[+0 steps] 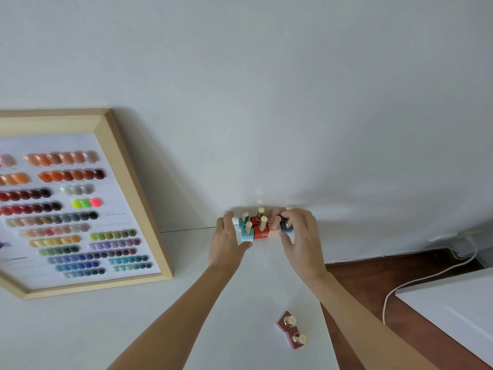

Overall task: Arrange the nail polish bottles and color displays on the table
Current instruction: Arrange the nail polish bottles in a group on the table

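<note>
Nearest, at about 5 o'clock on the white table (133, 329), two dusty-pink bottles (292, 329) with gold caps lie touching each other, well apart from both hands. Farther out, near the table's far edge by the wall (266, 89), a tight cluster of bottles (262, 225) stands upright: light blue at its 9 o'clock side, red in the middle, pale pink and dark blue toward 3 o'clock. The left hand (226, 245) is open, its fingers cupped against the blue bottles. The right hand (302, 239) is open too, fingers spread over the dark blue bottle. At 9 o'clock a wood-framed colour chart (80, 209) leans against the wall. A cable (416, 281) crosses the brown floor (373, 276) at 3 o'clock.
</note>
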`<state>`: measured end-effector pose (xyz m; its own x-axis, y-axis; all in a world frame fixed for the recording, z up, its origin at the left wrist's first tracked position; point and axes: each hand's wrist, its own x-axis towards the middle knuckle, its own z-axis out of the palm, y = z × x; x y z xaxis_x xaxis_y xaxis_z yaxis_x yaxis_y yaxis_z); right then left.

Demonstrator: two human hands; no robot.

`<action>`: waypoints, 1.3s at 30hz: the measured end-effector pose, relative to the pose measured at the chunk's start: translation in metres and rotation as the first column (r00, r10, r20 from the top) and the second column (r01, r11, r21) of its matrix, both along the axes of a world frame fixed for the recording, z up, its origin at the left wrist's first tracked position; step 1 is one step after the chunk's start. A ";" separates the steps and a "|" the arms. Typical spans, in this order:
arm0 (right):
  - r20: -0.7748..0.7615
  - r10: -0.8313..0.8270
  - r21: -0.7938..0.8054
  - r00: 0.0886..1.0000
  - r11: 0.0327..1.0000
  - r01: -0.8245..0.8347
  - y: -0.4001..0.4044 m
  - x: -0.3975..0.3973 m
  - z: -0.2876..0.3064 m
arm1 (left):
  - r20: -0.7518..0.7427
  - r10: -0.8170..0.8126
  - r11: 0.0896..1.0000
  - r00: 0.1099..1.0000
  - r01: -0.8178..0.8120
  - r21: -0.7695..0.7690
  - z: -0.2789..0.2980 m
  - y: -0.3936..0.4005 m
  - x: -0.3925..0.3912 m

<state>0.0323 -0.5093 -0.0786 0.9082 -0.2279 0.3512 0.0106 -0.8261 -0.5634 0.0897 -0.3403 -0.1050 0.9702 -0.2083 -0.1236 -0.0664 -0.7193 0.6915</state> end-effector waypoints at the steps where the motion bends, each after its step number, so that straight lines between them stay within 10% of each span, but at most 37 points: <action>1: -0.021 -0.063 0.040 0.998 0.997 0.063 -0.004 -0.003 -0.006 | -0.053 0.030 1.000 0.998 -0.030 0.005 -0.003 -0.002 0.001; 8: -0.364 -0.158 0.179 0.918 0.955 0.235 -0.018 0.008 -0.035 | -0.182 0.129 0.991 0.975 -0.132 -0.004 -0.017 -0.022 0.012; 26: -0.310 -0.168 0.288 0.936 0.921 0.261 -0.024 0.024 -0.043 | -0.152 0.199 0.972 0.968 -0.215 -0.096 -0.019 -0.041 0.008; 39: -0.439 -0.107 0.301 0.892 0.918 0.258 -0.026 -0.054 -0.016 | -0.177 -0.083 0.996 0.981 0.089 0.027 0.015 -0.010 -0.047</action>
